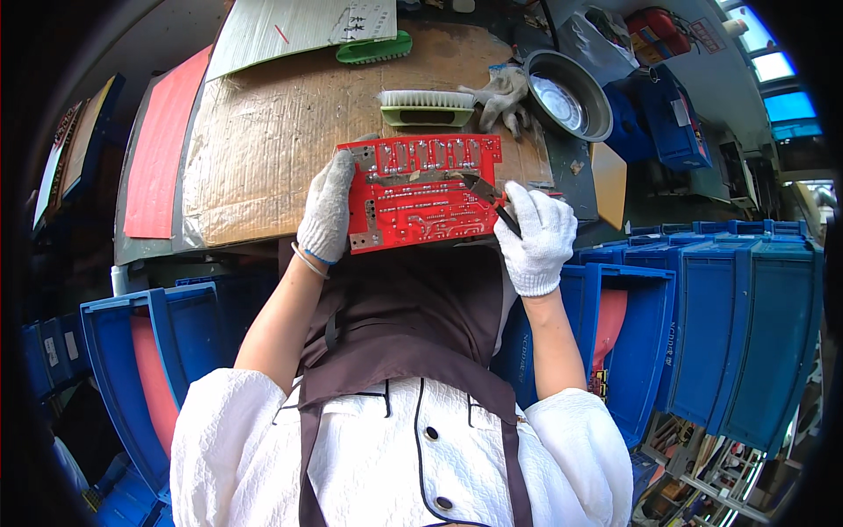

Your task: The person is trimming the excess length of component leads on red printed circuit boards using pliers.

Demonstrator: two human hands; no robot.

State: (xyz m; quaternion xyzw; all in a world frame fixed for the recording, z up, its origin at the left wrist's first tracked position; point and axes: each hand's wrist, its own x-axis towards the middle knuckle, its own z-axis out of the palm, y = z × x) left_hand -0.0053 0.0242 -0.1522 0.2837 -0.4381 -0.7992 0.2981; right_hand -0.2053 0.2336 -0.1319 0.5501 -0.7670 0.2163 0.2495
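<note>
A red circuit board (421, 211) is held up over the near edge of the table, its face with solder joints and metal strips toward me. My left hand (327, 206), in a greyish-white knitted glove, is closed on the board's left edge. My right hand (537, 237), in a white knitted glove, is wrapped round dark-handled cutting pliers (483, 189). The pliers' metal jaws lie over the right part of the board, near a long greyish strip (417, 176). Whether the jaws grip anything is too small to tell.
Cardboard (272, 132) covers the table. Beyond the board lie a green brush (428, 116), another green brush (376, 49) and a used glove (502, 95). A metal bowl (600, 123) stands at the far right. Blue crates (716, 325) flank me; a red sheet (167, 145) lies left.
</note>
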